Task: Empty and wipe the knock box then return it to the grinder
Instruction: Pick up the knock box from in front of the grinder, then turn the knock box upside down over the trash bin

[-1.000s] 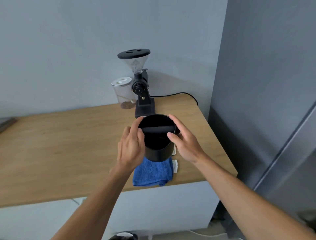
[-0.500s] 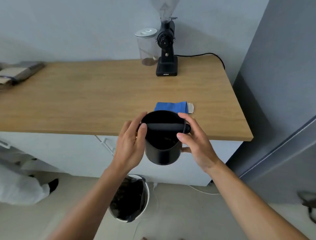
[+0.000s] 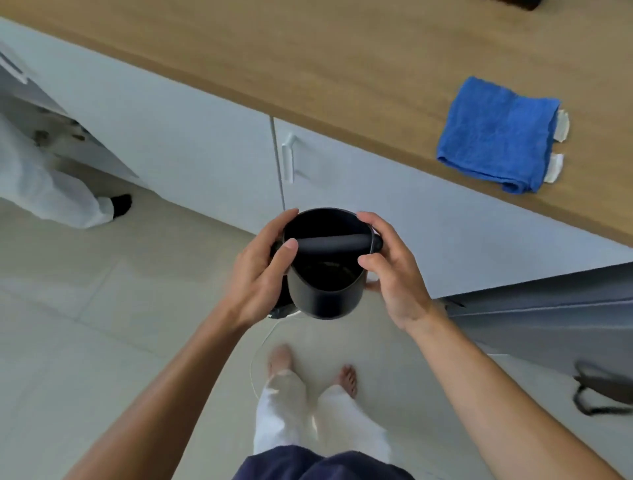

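Observation:
The black knock box (image 3: 325, 294) is upright in the air over the floor, in front of the cabinets, with its knock bar (image 3: 334, 242) across the open top and dark grounds at the bottom. My left hand (image 3: 262, 270) grips its left side, thumb on the bar's end. My right hand (image 3: 392, 267) grips its right side. A folded blue cloth (image 3: 496, 133) lies on the wooden counter (image 3: 342, 58) near its front edge. Only a dark corner of the grinder's base (image 3: 520, 3) shows at the top edge.
White cabinet doors with a handle (image 3: 287, 157) stand behind the box. The bin is almost wholly hidden under the box; only a sliver of its rim (image 3: 284, 313) shows. My bare feet (image 3: 281, 358) are on the tiled floor. Another person's leg (image 3: 51, 185) is at the left. A dark bag (image 3: 603, 390) lies at the right.
Both hands carried the knock box off the counter, away from the grinder and down over the floor. My view tilted steeply downward, so the grinder has nearly left the frame.

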